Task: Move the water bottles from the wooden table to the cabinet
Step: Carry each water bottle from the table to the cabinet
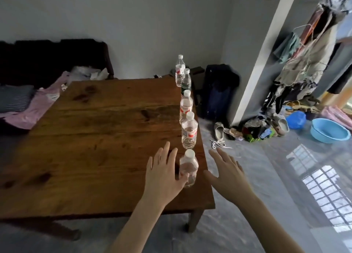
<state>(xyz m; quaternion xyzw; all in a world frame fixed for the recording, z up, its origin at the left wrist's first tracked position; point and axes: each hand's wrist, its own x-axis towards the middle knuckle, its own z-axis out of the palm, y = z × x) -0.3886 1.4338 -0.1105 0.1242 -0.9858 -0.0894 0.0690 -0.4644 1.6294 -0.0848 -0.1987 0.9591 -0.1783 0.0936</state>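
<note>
Several clear water bottles with white caps stand in a row along the right edge of the wooden table (99, 138). The nearest bottle (189, 167) stands close to the table's front right corner. My left hand (164, 171) hovers just left of it with fingers spread, the thumb touching or almost touching the bottle's lower side. My right hand (227, 171) is open to the right of that bottle, past the table edge and apart from it. Behind stand a second bottle (189, 132), a third (186, 105) and others further back. No cabinet is in view.
A dark bench (47, 60) with pink cloth and pillows stands behind the table at left. Right of the table lie a dark suitcase (219, 92), shoes, a clothes pile, a blue basin (329, 131) and hanging clothes. The floor is glossy grey.
</note>
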